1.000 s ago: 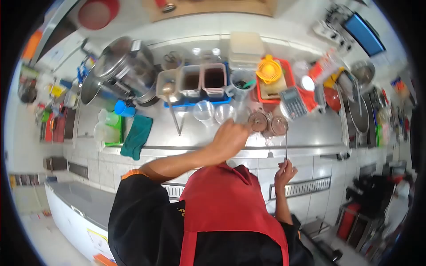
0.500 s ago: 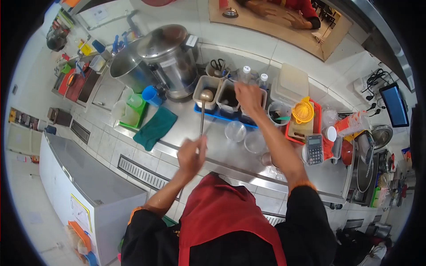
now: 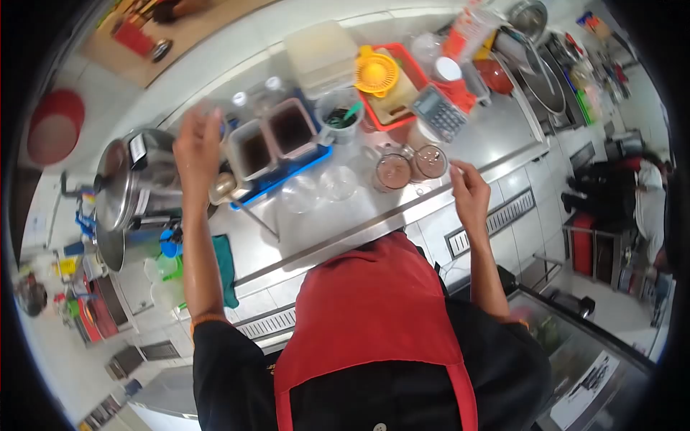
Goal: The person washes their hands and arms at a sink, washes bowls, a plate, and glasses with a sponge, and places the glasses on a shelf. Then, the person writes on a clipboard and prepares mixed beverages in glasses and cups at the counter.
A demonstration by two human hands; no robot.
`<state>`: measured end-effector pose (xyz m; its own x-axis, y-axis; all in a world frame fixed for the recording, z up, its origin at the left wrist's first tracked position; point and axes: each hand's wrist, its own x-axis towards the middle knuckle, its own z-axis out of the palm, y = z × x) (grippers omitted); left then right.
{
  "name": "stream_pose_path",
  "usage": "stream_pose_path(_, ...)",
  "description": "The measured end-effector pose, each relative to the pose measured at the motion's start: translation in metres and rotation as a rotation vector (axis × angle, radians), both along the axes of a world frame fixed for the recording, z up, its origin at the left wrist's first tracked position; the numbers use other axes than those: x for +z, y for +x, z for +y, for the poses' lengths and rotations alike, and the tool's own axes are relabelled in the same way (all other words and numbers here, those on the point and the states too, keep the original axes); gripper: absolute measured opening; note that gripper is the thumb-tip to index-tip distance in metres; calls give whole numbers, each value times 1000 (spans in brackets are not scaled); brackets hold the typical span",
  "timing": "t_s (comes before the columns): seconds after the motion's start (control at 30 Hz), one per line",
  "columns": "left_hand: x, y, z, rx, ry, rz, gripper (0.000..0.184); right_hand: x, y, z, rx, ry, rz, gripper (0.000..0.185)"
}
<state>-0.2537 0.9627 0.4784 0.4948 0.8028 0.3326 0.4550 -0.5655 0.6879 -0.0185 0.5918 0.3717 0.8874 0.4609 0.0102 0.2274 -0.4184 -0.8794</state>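
My left hand (image 3: 194, 147), blurred with fingers stretched out, is above the left end of the row of square tubs. A metal ladle (image 3: 224, 185) rests near its wrist, the handle slanting over the counter edge side; no hand is on it. Dark liquid shows in two tubs, a middle tub (image 3: 253, 152) and a right tub (image 3: 290, 129), in a blue tray (image 3: 291, 172). My right hand (image 3: 471, 195), fingers loosely bent and apart, is just right of two glass mugs of brown drink, a left mug (image 3: 393, 172) and a right mug (image 3: 430, 162), apparently not touching them.
Two clear cups (image 3: 338, 183) stand before the tray. Behind are a tub with a green spoon (image 3: 338, 118), a yellow juicer (image 3: 376, 72) on a red tray, and a calculator (image 3: 440, 113). A large steel pot (image 3: 133, 179) and green cloth (image 3: 224, 269) are left.
The view has swung to the right. My left hand has let go of the ladle and moved up over the tubs. My right hand has left the tubs and come beside the mugs.
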Motion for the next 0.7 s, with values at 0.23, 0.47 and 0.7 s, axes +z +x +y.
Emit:
stream_pose_path(0.23,-184,67,-250,-463,-566,542,92,-144,44,-29,256,58,-79,102)
stream_pose_path(0.47,-275,147,-272,-28,-365,-421,101,-156,51,7,361,291,28,108)
stream_pose_path(0.7,-289,132,-277,-15,-321,-278,84,-183,55,11,358,313,32,92)
